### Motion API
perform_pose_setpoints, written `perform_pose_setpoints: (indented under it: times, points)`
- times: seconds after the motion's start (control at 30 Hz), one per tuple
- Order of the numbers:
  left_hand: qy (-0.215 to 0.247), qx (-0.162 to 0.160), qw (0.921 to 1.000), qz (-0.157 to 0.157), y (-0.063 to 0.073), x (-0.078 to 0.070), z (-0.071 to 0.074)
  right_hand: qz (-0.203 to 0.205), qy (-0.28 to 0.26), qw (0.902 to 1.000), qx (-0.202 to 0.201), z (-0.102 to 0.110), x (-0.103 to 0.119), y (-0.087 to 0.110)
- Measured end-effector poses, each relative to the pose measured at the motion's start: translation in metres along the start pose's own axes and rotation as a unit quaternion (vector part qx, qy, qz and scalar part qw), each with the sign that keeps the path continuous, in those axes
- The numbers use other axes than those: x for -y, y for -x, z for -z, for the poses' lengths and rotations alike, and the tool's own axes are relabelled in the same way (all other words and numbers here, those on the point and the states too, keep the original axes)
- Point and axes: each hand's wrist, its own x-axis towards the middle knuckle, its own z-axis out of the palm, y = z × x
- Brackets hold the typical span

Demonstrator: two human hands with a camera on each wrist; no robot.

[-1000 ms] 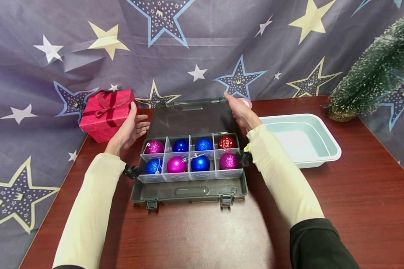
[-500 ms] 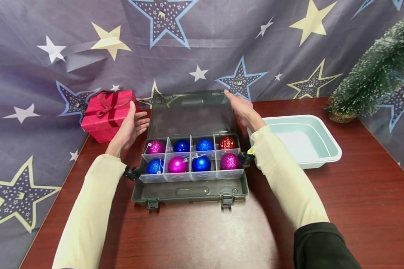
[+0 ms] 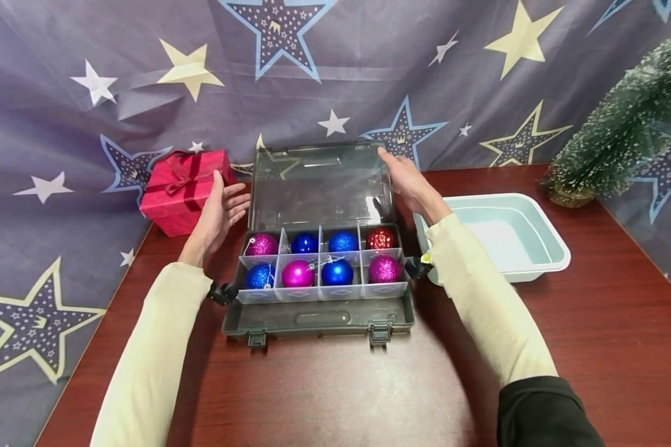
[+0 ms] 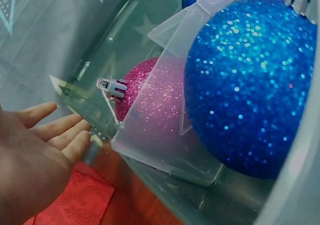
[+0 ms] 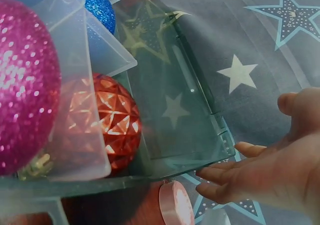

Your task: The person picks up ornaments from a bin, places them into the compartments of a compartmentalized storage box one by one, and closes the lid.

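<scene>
A dark see-through plastic box (image 3: 279,320) lies on the table with its lid (image 3: 324,186) tilted up at the back. Inside, a clear divided tray (image 3: 296,296) holds pink, blue and red baubles, among them a faceted red bauble (image 5: 120,122) and a glittery blue bauble (image 4: 250,90). My right hand (image 3: 416,186) touches the lid's far right corner, fingers fairly straight at its edge in the right wrist view. Palm inward, my left hand (image 3: 215,214) hovers just left of the lid with fingers extended, holding nothing.
A red gift box (image 3: 184,189) with a ribbon stands behind my left hand. At right are a pale blue plastic basin (image 3: 553,257) and a frosted artificial tree (image 3: 615,130). A pink round-ended object (image 5: 176,203) lies behind the box's right side. Star-patterned cloth (image 3: 335,93) hangs behind.
The lid has swung upward from lying further back, its far edge rising with my right hand at the corner. My left hand has stayed almost in place beside it.
</scene>
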Motion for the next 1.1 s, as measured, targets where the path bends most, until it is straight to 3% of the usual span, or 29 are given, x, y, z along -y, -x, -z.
perform_pose_setpoints:
  times: [0.33, 0.8, 1.1]
  points:
    - [0.024, -0.017, 0.9995, -0.014, 0.003, 0.002, -0.003, 0.035, 0.046, 0.9983, -0.01, 0.005, -0.001, 0.009]
    - [0.006, -0.017, 0.9962, -0.085, 0.017, 0.005, -0.006, 0.091, 0.097, 0.9911, 0.006, 0.013, 0.0, 0.033]
    - [0.06, -0.036, 0.9908, -0.116, 0.031, 0.009, -0.006, 0.126, 0.135, 0.9828, -0.007, 0.014, 0.001, 0.053]
